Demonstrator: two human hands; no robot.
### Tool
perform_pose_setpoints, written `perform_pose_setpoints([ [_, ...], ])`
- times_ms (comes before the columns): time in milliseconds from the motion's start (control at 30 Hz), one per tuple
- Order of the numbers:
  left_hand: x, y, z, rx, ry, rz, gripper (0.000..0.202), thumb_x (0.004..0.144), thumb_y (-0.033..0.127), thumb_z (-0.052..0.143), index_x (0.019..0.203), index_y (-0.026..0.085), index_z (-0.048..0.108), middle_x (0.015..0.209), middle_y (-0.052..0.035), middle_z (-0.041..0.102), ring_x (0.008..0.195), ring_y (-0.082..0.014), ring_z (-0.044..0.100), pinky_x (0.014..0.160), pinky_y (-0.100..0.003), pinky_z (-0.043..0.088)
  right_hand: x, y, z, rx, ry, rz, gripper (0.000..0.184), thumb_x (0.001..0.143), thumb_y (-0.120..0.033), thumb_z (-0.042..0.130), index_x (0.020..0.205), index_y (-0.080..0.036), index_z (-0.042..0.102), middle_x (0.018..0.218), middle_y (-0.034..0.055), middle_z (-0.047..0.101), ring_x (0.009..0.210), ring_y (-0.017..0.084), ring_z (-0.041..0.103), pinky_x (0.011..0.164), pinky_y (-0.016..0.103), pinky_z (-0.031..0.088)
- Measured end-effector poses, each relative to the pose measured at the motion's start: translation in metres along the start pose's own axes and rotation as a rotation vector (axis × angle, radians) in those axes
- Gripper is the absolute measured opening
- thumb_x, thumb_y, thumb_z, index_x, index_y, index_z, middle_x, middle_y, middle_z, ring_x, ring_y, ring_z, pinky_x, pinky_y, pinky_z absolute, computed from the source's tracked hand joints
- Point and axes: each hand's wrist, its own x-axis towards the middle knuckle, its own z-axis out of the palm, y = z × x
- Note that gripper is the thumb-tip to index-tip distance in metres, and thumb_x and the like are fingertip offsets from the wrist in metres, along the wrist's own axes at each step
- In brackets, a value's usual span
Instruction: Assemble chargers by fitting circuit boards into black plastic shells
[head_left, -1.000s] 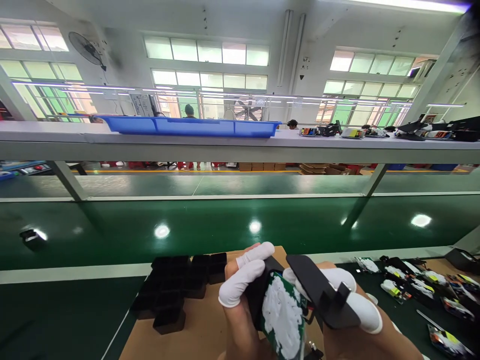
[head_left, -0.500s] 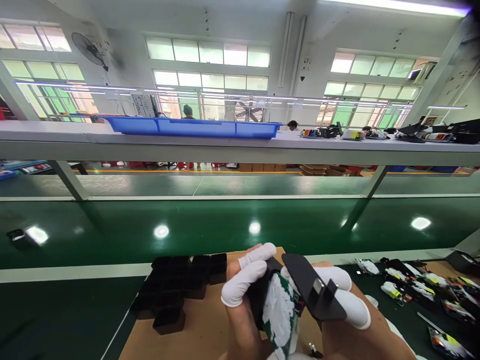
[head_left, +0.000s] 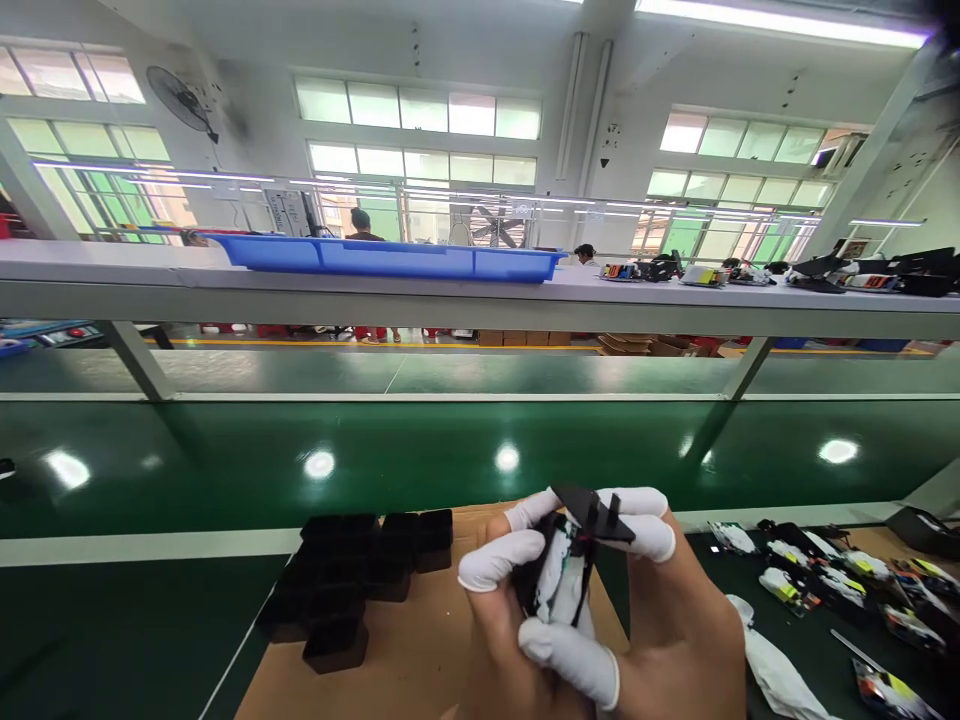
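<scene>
My left hand [head_left: 495,610], with white finger cots, is closed round a small black plastic case [head_left: 527,583]. A circuit board [head_left: 556,578] smeared with white paste sits mostly inside the case, its paste-covered face showing at the open side. My right hand [head_left: 675,610], also in white finger cots, grips a flat black cover plate [head_left: 589,514] with prongs sticking out. The plate is tilted above the board's upper end. The right thumb presses at the lower edge of the board and case. Fingers hide the far side of the case.
Several black boxes [head_left: 335,640] stand grouped on a brown cardboard sheet [head_left: 405,670] at left. Several paste-covered circuit boards [head_left: 784,590] lie on the right, near a white bag-like item [head_left: 772,650]. A green conveyor belt [head_left: 420,440] crosses ahead, under a shelf with a blue tray [head_left: 397,260].
The circuit board has gone deeper into the case. The cover plate has turned and come closer over the board. My right thumb now presses at the board's lower end.
</scene>
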Motion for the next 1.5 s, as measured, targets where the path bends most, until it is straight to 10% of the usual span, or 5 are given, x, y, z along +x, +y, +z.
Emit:
perform_pose_setpoints([
  [300,0.013,0.027,-0.006,0.106,-0.006,-0.085,0.049,0.094,0.049,0.081,0.133,0.029,0.061,0.139,-0.0106,0.074,0.128,-0.0287,0.074,0.110,-0.040,0.060,0.020,0.018,-0.023,-0.227,-0.156,-0.136,0.038,0.095,-0.035,0.079,0.131,-0.028,0.069,0.115,0.0074,0.074,0.099,0.027,0.073,0.086,0.038,0.062],
  [533,0.036,0.066,-0.024,0.066,-0.096,-0.302,0.053,0.079,0.053,0.093,0.115,0.025,0.067,0.104,-0.0060,0.078,0.082,-0.0247,0.080,0.056,-0.026,0.061,0.017,0.020,-0.041,-0.267,-0.355,-0.195,0.072,0.089,-0.031,0.086,0.154,-0.036,0.056,0.143,0.0103,0.069,0.126,0.033,0.072,0.108,0.044,0.062],
  [667,0.043,0.072,-0.030,0.000,-0.264,-0.461,0.043,0.091,0.057,0.083,0.112,0.023,0.068,0.080,0.0039,0.070,0.047,-0.0104,0.064,0.064,-0.028,0.060,0.019,0.024,-0.039,-0.140,-0.422,-0.072,0.072,0.087,-0.029,0.088,0.152,-0.037,0.058,0.137,0.0095,0.070,0.121,0.032,0.073,0.104,0.045,0.063],
  [1033,0.046,0.081,-0.042,0.060,-0.294,-0.361,0.052,0.081,0.055,0.092,0.122,0.026,0.078,0.121,-0.0128,0.081,0.105,-0.0309,0.080,0.100,-0.043,0.064,0.019,0.025,-0.027,0.328,-0.295,0.287,0.046,0.095,-0.047,0.082,0.137,-0.035,0.069,0.112,0.0067,0.073,0.108,0.027,0.072,0.106,0.046,0.061],
  [1500,0.051,0.065,-0.032,-0.125,-0.221,-0.293,0.049,0.070,0.042,0.100,0.110,0.020,0.082,0.113,-0.0113,0.082,0.108,-0.0296,0.079,0.097,-0.034,0.065,0.021,0.023,-0.023,0.430,-0.257,0.345,0.039,0.095,-0.043,0.084,0.132,-0.036,0.073,0.108,0.0040,0.076,0.103,0.019,0.072,0.101,0.029,0.062],
])
